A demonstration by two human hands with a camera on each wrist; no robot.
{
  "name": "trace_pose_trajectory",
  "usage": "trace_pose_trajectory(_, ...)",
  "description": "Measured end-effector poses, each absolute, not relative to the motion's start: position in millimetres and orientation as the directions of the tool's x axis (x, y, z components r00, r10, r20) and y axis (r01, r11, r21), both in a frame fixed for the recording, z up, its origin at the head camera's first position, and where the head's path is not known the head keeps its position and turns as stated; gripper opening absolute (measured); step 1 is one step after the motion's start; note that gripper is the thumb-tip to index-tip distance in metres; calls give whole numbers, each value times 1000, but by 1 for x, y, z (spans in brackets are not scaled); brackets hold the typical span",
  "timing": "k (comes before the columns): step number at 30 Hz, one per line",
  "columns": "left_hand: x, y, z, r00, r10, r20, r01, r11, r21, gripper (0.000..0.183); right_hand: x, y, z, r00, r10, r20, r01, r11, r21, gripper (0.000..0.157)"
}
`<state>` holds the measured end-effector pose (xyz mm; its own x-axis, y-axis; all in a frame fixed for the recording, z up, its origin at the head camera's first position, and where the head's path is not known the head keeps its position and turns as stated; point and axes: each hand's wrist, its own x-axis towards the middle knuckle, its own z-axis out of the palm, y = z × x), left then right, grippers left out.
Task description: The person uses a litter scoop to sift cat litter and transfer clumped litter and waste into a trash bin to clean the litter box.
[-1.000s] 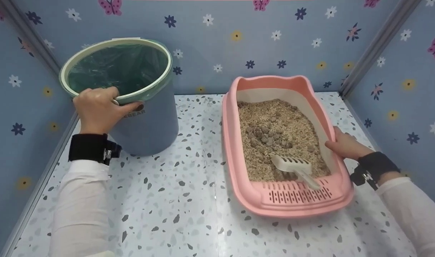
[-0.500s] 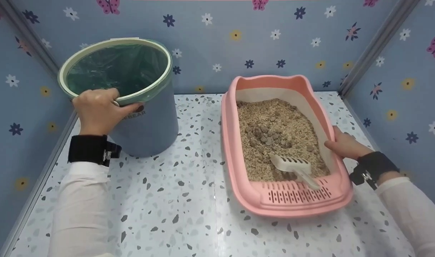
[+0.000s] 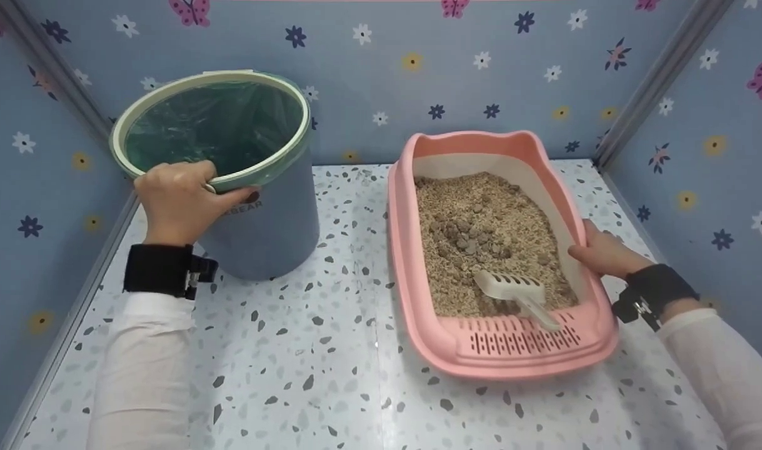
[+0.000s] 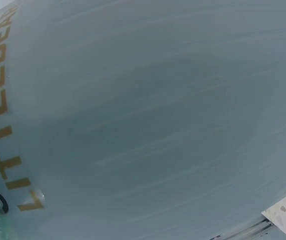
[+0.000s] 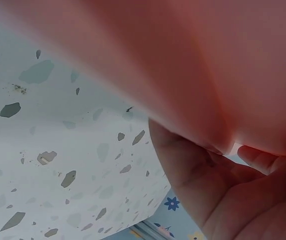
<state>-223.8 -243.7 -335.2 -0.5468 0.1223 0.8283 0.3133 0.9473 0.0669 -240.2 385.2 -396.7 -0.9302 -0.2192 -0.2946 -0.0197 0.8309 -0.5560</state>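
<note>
A blue trash can (image 3: pixel 265 240) lined with a green bag (image 3: pixel 212 125) stands at the left in the head view, slightly tilted. My left hand (image 3: pixel 177 200) grips its near rim, fingers over the top and thumb outside. The can's lettered wall (image 4: pixel 158 120) fills the left wrist view, so that hand is hidden there. On the right sits a pink litter box (image 3: pixel 406 262) with brown litter (image 3: pixel 493 200) and a heap of grey clumps. A pale slotted litter scoop (image 3: pixel 512 287) lies across the litter and front grate. My right hand (image 3: pixel 609 250) holds the box's right rim, its fingers beneath the edge (image 5: pixel 223 185).
The speckled white floor (image 3: pixel 299 375) stretches between and in front of the can and box. Blue walls with flowers and butterflies (image 3: pixel 368 75) close in the back and both sides. The can and box stand close to the back wall.
My left hand has shifted the trash can slightly to the right and toward me in the last half second. The right hand, litter box and scoop look unmoved.
</note>
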Motion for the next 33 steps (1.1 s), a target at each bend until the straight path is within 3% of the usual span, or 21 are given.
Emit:
trace_pose_trajectory(17, -203, -221, -334, -535, 135, 834, 343, 937, 68, 66, -241, 385, -398, -934, -216, -283, -24, 832, -554, 63)
trace_pose_trajectory(33, -187, -202, -337, -485, 158, 860, 406, 912, 61, 63, -240, 384, -401, -941, -219, -257, -42, 831, -554, 61)
